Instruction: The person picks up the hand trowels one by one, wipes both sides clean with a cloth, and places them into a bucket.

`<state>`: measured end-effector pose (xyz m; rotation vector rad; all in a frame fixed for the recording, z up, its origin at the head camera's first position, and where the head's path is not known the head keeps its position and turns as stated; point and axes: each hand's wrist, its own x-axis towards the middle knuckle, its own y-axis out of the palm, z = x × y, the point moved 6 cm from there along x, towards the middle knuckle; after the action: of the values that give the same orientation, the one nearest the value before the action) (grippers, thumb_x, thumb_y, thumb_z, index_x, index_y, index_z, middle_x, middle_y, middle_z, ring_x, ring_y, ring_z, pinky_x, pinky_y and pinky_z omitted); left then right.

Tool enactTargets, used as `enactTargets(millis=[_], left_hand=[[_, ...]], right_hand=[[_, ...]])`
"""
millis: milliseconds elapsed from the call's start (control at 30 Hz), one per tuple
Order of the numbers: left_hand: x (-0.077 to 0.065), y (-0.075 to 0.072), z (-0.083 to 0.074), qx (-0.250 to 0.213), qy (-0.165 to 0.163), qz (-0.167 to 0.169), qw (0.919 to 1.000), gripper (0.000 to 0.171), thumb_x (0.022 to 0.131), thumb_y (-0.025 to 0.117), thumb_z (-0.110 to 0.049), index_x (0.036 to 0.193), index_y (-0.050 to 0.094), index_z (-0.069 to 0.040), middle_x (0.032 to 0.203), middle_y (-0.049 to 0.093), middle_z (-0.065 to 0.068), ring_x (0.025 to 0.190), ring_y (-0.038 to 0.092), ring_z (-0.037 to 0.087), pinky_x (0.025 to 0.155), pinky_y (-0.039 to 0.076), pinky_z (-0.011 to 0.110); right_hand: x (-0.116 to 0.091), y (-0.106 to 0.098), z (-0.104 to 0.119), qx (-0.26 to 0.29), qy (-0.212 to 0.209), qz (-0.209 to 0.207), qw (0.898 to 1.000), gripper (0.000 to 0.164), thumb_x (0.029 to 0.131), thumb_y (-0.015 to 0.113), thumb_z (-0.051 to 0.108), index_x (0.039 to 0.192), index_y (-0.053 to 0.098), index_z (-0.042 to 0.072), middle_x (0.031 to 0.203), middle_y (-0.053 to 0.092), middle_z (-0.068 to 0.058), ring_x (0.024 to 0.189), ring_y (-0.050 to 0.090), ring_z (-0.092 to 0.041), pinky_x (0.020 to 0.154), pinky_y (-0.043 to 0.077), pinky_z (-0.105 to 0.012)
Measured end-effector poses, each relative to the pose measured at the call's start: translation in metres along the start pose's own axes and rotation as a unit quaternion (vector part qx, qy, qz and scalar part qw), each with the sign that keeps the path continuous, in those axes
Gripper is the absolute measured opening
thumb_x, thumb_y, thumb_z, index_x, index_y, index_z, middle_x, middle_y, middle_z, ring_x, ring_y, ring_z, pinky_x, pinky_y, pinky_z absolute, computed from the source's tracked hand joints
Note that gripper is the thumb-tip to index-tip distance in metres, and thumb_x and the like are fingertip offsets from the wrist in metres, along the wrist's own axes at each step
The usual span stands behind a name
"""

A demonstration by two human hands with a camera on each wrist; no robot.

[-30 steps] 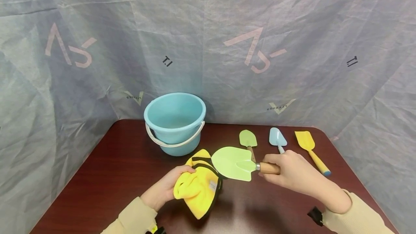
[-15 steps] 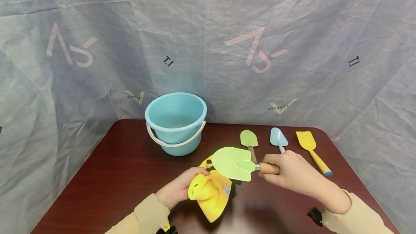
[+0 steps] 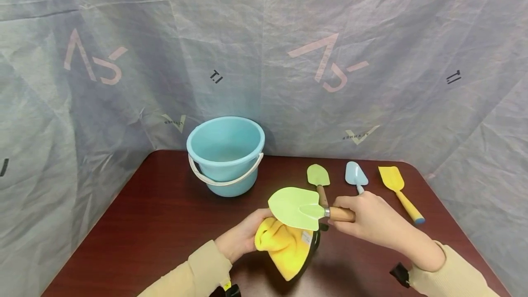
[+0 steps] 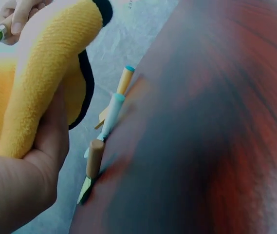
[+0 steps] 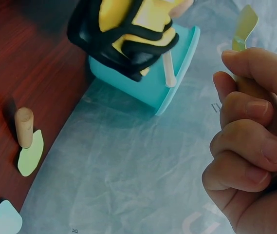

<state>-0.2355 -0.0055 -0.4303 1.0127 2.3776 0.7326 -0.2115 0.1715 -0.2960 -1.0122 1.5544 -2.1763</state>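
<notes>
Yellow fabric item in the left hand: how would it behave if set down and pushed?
The yellow fabric item would probably flop and bunch, since it bends into soft folds where the left hand grips it. The fuzzy surface in the left wrist view suggests it may drag rather than slip. Its uneven, folded shape makes rolling unlikely.

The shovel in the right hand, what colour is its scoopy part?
The shovel's blade is light green; the head view shows it best.
</notes>
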Motion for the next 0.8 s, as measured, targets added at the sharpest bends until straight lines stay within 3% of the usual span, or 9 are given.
enactTargets(millis=[200, 600, 800], left_hand=[[0.001, 0.01, -0.008, -0.008, 0.009, -0.031, 0.9994, 0.028, 0.085, 0.028, -0.016, 0.078, 0.055, -0.012, 0.079, 0.056, -0.005, 0.072, 0.055, 0.002, 0.069, 0.046, 0.015], [-0.002, 0.028, -0.021, -0.074, 0.027, -0.048, 0.9957, 0.032, 0.087, 0.025, -0.02, 0.082, 0.055, -0.011, 0.081, 0.058, -0.003, 0.076, 0.057, 0.005, 0.074, 0.047, 0.018], [-0.008, 0.034, -0.027, -0.086, 0.054, -0.002, 0.9948, 0.034, 0.089, 0.023, -0.021, 0.092, 0.056, -0.009, 0.09, 0.06, -0.001, 0.085, 0.059, 0.006, 0.078, 0.047, 0.018]], right_hand=[[0.001, 0.001, 0.0, 0.0, -0.002, -0.001, 1.0, 0.038, 0.068, 0.072, 0.027, 0.06, 0.035, 0.03, 0.054, 0.013, 0.022, 0.046, 0.017, 0.009, 0.041, 0.023, -0.011], [0.002, 0.004, 0.001, 0.004, -0.004, -0.001, 1.0, 0.037, 0.067, 0.07, 0.021, 0.059, 0.034, 0.029, 0.057, 0.012, 0.022, 0.048, 0.015, 0.008, 0.043, 0.021, -0.011], [0.003, 0.007, -0.001, 0.014, 0.002, 0.012, 1.0, 0.037, 0.068, 0.07, 0.022, 0.059, 0.035, 0.03, 0.055, 0.013, 0.022, 0.047, 0.017, 0.009, 0.042, 0.024, -0.011]])
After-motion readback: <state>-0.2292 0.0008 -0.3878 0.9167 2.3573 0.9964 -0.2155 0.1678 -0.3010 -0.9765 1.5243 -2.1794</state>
